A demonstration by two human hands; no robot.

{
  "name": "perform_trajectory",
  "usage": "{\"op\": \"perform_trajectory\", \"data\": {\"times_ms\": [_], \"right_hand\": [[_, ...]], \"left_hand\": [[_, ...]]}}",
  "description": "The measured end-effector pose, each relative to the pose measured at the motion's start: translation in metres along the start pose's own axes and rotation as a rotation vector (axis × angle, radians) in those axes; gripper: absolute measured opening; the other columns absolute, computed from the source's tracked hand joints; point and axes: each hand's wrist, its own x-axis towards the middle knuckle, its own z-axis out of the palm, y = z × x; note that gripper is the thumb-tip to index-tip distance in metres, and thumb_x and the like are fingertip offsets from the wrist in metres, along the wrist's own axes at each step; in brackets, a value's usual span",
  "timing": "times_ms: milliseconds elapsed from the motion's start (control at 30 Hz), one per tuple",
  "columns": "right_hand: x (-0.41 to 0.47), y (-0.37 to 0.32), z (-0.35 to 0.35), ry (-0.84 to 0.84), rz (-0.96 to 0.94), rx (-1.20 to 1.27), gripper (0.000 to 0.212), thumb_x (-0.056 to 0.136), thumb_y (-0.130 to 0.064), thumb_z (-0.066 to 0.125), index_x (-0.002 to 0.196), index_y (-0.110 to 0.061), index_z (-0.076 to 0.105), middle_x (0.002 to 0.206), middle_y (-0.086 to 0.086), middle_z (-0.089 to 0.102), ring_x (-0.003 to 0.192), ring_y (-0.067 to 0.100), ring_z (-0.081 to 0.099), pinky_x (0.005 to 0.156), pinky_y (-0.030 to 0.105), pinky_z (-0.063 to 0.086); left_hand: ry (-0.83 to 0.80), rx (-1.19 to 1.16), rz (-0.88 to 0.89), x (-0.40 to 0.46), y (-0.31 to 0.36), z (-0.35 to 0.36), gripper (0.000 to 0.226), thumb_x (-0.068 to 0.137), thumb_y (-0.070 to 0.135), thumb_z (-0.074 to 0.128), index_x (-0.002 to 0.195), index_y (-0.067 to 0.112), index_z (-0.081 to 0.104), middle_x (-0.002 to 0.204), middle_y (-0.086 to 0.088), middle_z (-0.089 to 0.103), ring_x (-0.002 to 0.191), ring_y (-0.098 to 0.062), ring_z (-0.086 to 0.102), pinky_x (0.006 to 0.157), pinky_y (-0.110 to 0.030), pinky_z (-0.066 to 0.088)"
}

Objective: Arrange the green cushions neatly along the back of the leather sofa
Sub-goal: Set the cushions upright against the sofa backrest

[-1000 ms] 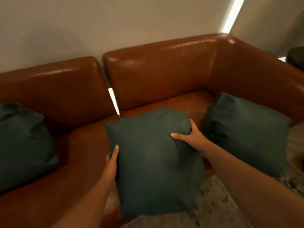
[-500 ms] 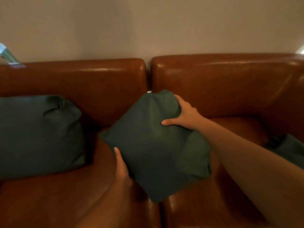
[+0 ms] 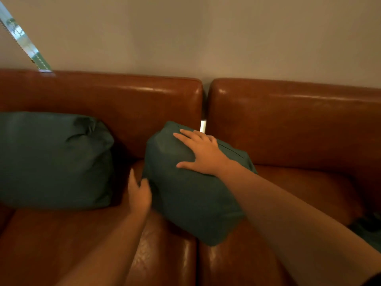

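Note:
A dark green cushion [image 3: 185, 195] lies tilted on the brown leather sofa [image 3: 288, 124], over the seam between two seat sections, its top corner close to the backrest. My right hand [image 3: 203, 154] rests flat on its upper part with fingers spread. My left hand [image 3: 138, 193] touches the cushion's left edge with straight fingers. A second green cushion [image 3: 53, 159] leans upright against the left backrest. A sliver of a third green cushion [image 3: 369, 232] shows at the right edge, mostly cut off.
A plain wall [image 3: 206, 38] rises behind the sofa. A bright strip of window [image 3: 22, 40] shows at the top left. A narrow gap [image 3: 203, 125] separates the two backrest sections. The right seat section is bare leather.
The cushion has been lowered onto the seat by the backrest. My right hand shifted from gripping its top edge to lying flat on it. My left hand now only touches its left edge.

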Motion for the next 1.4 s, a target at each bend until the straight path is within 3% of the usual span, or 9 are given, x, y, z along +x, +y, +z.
{"op": "perform_trajectory", "data": {"times_ms": [167, 300, 433, 567, 700, 900, 1000, 1167, 1400], "right_hand": [[-0.029, 0.045, -0.004, 0.080, 0.095, 0.175, 0.063, 0.092, -0.051, 0.050, 0.148, -0.035, 0.025, 0.158, -0.011, 0.015, 0.147, 0.018, 0.008, 0.116, 0.049, 0.006], [-0.066, 0.077, 0.006, 0.187, 0.268, 0.342, 0.052, 0.096, -0.045, 0.046, 0.145, -0.031, 0.034, 0.155, -0.007, 0.028, 0.145, 0.015, 0.019, 0.118, 0.048, 0.012], [-0.110, 0.114, 0.026, 0.319, 0.747, 0.419, 0.054, 0.097, -0.054, 0.031, 0.146, -0.031, 0.030, 0.156, 0.000, 0.026, 0.144, 0.022, 0.019, 0.114, 0.056, 0.019], [-0.131, 0.126, 0.060, 0.257, 1.234, 1.168, 0.080, 0.083, -0.076, 0.037, 0.149, -0.035, 0.020, 0.157, 0.005, 0.020, 0.140, 0.036, 0.027, 0.111, 0.059, 0.024], [-0.109, 0.114, 0.067, 0.353, 1.136, 1.409, 0.069, 0.086, -0.069, 0.043, 0.141, -0.028, 0.039, 0.137, 0.003, 0.049, 0.124, 0.030, 0.049, 0.104, 0.054, 0.040], [-0.064, 0.114, 0.005, 0.369, 0.847, 1.372, 0.067, 0.086, -0.065, 0.047, 0.140, -0.025, 0.045, 0.140, 0.001, 0.050, 0.125, 0.025, 0.049, 0.107, 0.046, 0.039], [-0.049, 0.114, -0.014, 0.405, 0.746, 1.235, 0.054, 0.096, -0.051, 0.040, 0.142, -0.022, 0.043, 0.143, -0.001, 0.046, 0.131, 0.020, 0.043, 0.106, 0.034, 0.035], [-0.049, 0.112, -0.007, 0.355, 0.749, 0.824, 0.052, 0.101, -0.042, 0.035, 0.148, -0.018, 0.031, 0.154, 0.003, 0.030, 0.141, 0.023, 0.027, 0.113, 0.034, 0.021], [-0.091, 0.096, -0.012, 0.442, 0.737, 0.667, 0.051, 0.100, -0.032, 0.044, 0.146, -0.013, 0.034, 0.152, 0.009, 0.032, 0.140, 0.023, 0.029, 0.113, 0.033, 0.023]], "left_hand": [[-0.170, 0.234, 0.502, 0.004, 0.118, 0.023, 0.056, 0.094, 0.039, 0.052, 0.145, 0.023, 0.035, 0.156, -0.006, 0.022, 0.144, -0.017, 0.018, 0.115, -0.028, 0.014], [-0.387, 0.485, 0.494, 0.008, 0.151, 0.069, 0.063, 0.089, 0.054, 0.051, 0.143, 0.024, 0.038, 0.149, -0.007, 0.037, 0.138, -0.026, 0.030, 0.113, -0.042, 0.027], [-0.282, 0.521, 0.455, 0.012, 0.150, 0.077, 0.056, 0.088, 0.054, 0.053, 0.132, 0.019, 0.049, 0.132, -0.012, 0.051, 0.124, -0.032, 0.044, 0.103, -0.042, 0.037], [-0.224, 0.432, 0.395, 0.016, 0.143, 0.071, 0.047, 0.090, 0.051, 0.050, 0.118, 0.014, 0.059, 0.119, -0.010, 0.059, 0.111, -0.030, 0.054, 0.092, -0.040, 0.044], [-0.224, 0.256, 0.348, 0.018, 0.140, 0.065, 0.032, 0.094, 0.042, 0.051, 0.103, 0.014, 0.065, 0.102, -0.005, 0.064, 0.097, -0.024, 0.058, 0.084, -0.038, 0.046], [-0.033, -0.079, 0.258, 0.017, 0.127, 0.039, 0.027, 0.095, 0.032, 0.052, 0.072, 0.019, 0.060, 0.070, 0.004, 0.056, 0.068, -0.008, 0.051, 0.063, -0.030, 0.039], [-0.033, -0.194, 0.228, 0.005, 0.110, 0.029, 0.020, 0.096, 0.031, 0.052, 0.087, 0.018, 0.065, 0.081, 0.006, 0.063, 0.078, -0.006, 0.058, 0.072, -0.028, 0.047], [-0.136, 0.036, 0.268, 0.008, 0.105, 0.026, 0.040, 0.091, 0.040, 0.056, 0.127, 0.024, 0.053, 0.129, -0.002, 0.054, 0.118, -0.019, 0.051, 0.104, -0.044, 0.041], [-0.172, 0.314, 0.742, -0.032, 0.151, 0.042, 0.038, 0.093, 0.017, 0.055, 0.130, 0.016, 0.052, 0.140, -0.008, 0.044, 0.134, -0.023, 0.033, 0.110, -0.026, 0.018]]}}
